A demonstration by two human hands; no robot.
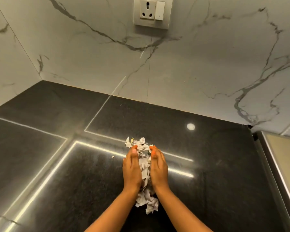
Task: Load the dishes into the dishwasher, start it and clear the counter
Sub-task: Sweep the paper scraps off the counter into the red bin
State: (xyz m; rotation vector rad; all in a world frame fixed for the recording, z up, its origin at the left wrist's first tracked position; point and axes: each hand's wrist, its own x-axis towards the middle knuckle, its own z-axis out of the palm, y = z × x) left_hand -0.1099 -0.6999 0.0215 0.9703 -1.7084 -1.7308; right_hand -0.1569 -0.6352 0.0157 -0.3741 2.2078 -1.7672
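The left hand (pixel 131 168) and right hand (pixel 158 166) stand on edge on the counter (pixel 208 164), palms facing each other. Their fingers are straight and flat, pressing the paper (pixel 144 167) between them rather than curling round it. The crumpled heap lies directly between the palms, with its long axis running away from the person, parallel to both hands. It is longer than the hands: some sticks out past the fingertips and some trails back between the wrists. Both hands are equally close, so a lift probably needs the ends gathered in first. One scrap (pixel 112 157) lies just left of the left hand.
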